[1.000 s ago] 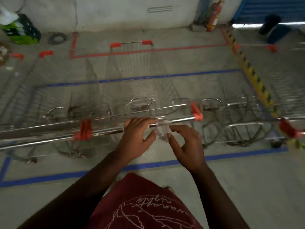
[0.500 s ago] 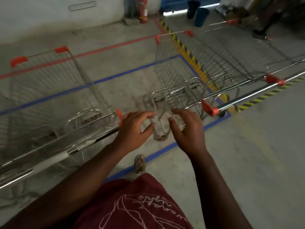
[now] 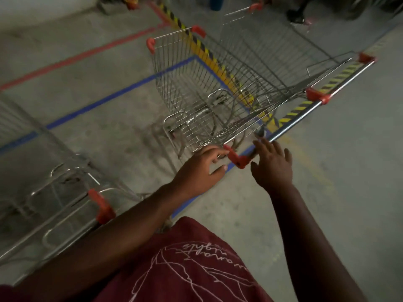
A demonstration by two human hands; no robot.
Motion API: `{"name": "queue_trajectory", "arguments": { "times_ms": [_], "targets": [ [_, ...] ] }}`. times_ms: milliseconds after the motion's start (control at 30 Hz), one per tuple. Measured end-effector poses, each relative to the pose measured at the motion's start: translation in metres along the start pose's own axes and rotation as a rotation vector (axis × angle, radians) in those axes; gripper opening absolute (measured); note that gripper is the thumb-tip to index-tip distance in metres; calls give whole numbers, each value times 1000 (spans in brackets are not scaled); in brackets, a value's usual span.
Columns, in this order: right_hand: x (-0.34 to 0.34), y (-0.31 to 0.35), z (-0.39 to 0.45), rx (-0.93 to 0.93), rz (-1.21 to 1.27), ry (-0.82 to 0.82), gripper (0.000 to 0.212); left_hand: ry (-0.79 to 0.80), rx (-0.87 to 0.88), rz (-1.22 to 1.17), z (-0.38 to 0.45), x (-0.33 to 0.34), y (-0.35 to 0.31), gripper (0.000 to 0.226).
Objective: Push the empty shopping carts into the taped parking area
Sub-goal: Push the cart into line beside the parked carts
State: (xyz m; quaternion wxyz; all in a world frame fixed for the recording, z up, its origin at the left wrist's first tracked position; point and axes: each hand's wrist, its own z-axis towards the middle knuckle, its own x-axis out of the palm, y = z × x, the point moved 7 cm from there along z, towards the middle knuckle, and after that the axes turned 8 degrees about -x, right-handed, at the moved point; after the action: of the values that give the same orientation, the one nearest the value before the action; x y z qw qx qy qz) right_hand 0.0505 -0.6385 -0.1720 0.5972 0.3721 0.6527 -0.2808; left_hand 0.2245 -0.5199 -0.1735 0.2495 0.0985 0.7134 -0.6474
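Observation:
An empty wire shopping cart (image 3: pixel 202 88) with red corner caps stands at the centre, its basket over the blue tape line (image 3: pixel 104 99) of the parking area. Its metal handle bar (image 3: pixel 305 112) runs from lower left to upper right. My left hand (image 3: pixel 200 168) hovers with relaxed fingers just left of the red handle cap (image 3: pixel 236 158), holding nothing. My right hand (image 3: pixel 272 164) reaches with spread fingers at the near end of the bar, beside the cap. Another empty cart (image 3: pixel 54 186) stands at the lower left, blurred.
A further cart (image 3: pixel 272 40) stands behind the central one at the upper right. Yellow-black hazard tape (image 3: pixel 196 42) and a red tape line (image 3: pixel 82 55) cross the concrete floor. Someone's feet (image 3: pixel 297 17) show at the top right. Bare floor lies to the right.
The view has swung right from the left cart to the central one. Both hands have left the first cart's handle and now reach at the near end of the central cart's handle.

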Motion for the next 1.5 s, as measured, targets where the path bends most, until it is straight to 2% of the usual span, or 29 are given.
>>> {"name": "queue_trajectory", "arguments": {
  "times_ms": [100,200,267,367,433,533,633,800,933,1100,1233,1367,1500],
  "targets": [
    [14,-24,25,-88,-121,83,70,-20,-53,-9,14,6,4,38],
    [15,-22,51,-322,-80,51,36,-83,-108,-6,26,11,11,35],
    [15,-14,62,-473,-50,50,22,-149,-144,22,32,16,12,37],
    [16,-8,70,-684,6,33,20,-257,-180,65,35,27,8,41],
    [14,-17,79,-801,41,19,29,-288,-232,64,32,35,5,45],
    [12,-46,110,-730,-166,11,48,-336,-297,99,22,38,8,45],
    [21,-50,122,-682,-317,89,41,-434,-379,131,10,38,12,40],
    [30,3,105,-875,-239,49,42,-684,-434,291,-11,27,2,44],
    [36,48,92,-862,-200,23,39,-722,-498,376,-35,-5,13,50],
    [34,79,97,-894,-226,-30,37,-841,-577,368,-84,-60,42,58],
    [32,108,107,-924,-217,-76,41,-942,-609,459,-133,-98,58,56],
    [33,140,115,-949,-263,-94,37,-909,-734,509,-172,-115,73,65],
    [36,173,115,-957,-296,-102,37,-822,-975,517,-201,-121,101,93]
  ]
}}
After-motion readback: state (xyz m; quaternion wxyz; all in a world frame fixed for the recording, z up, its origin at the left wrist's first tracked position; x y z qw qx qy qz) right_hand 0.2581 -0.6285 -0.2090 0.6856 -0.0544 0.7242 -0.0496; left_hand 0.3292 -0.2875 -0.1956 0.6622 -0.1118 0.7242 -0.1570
